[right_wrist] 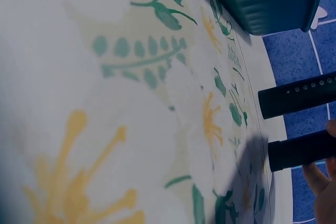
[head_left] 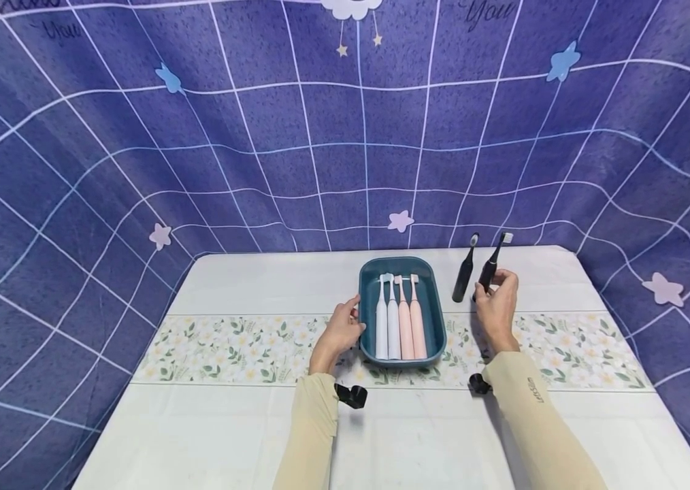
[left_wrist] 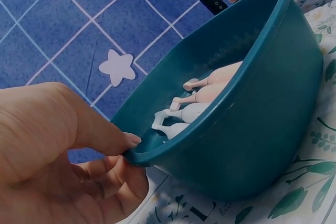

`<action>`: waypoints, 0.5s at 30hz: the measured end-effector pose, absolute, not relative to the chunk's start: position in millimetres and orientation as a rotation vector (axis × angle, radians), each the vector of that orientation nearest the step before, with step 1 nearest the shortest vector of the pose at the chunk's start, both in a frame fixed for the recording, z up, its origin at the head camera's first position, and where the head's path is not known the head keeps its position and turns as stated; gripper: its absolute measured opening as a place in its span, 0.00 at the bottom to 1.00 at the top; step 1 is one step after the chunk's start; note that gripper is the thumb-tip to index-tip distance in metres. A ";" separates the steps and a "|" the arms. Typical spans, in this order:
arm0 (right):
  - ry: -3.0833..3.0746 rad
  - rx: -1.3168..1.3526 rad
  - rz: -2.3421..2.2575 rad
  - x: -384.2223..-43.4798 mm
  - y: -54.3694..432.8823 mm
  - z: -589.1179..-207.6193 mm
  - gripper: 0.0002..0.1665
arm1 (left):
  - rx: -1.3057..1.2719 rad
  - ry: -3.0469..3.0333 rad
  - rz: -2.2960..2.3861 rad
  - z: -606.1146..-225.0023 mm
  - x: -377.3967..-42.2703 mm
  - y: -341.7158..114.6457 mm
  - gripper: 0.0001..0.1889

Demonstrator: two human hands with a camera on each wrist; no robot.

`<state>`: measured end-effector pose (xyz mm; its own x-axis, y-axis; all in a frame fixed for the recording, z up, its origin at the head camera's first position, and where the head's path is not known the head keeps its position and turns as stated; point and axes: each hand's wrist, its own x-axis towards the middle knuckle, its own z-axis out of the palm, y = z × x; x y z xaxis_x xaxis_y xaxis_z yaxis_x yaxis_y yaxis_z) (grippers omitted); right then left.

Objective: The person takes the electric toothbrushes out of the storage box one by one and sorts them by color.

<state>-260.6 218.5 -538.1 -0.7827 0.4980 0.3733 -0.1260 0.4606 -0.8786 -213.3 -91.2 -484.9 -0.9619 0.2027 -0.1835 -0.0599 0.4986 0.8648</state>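
Observation:
My left hand [head_left: 339,332] pinches the left rim of a teal plastic bin [head_left: 432,299], its thumb inside the rim and fingers outside, as the left wrist view shows. Two white electric toothbrushes [head_left: 388,327] and two pink ones [head_left: 409,327] lie side by side in the bin, brush heads toward the back. To the right of the bin, my right hand [head_left: 500,307] grips a black electric toothbrush [head_left: 490,271] by its handle, head up and tilted right. Just left of it is a second black toothbrush [right_wrist: 299,97], its handle marked with a row of small symbols.
A white tablecloth [head_left: 241,282] with a floral band [head_left: 228,347] covers the table. Behind it and at both sides hangs a blue grid-patterned curtain [head_left: 296,170] with stars. A small black camera is worn on each wrist.

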 end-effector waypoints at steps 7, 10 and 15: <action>-2.104 -0.276 1.361 -257.8 221.6 -539.9 0.30 | 0.124 2.459 1.469 -488.0 -213.7 -90.8 0.34; -2.099 -0.273 1.378 -254.5 222.9 -539.2 0.34 | 0.111 2.469 1.461 -487.0 -212.8 -90.5 0.34; -2.064 -0.280 1.423 -247.8 224.6 -529.4 0.35 | 0.107 2.474 1.459 -485.1 -212.3 -91.3 0.34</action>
<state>-247.8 224.6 -529.4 -0.7922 0.4918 0.3612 -0.1625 0.4006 -0.9017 -212.3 -91.3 -485.1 -0.9618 0.1970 -0.1901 -0.0710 0.4911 0.8682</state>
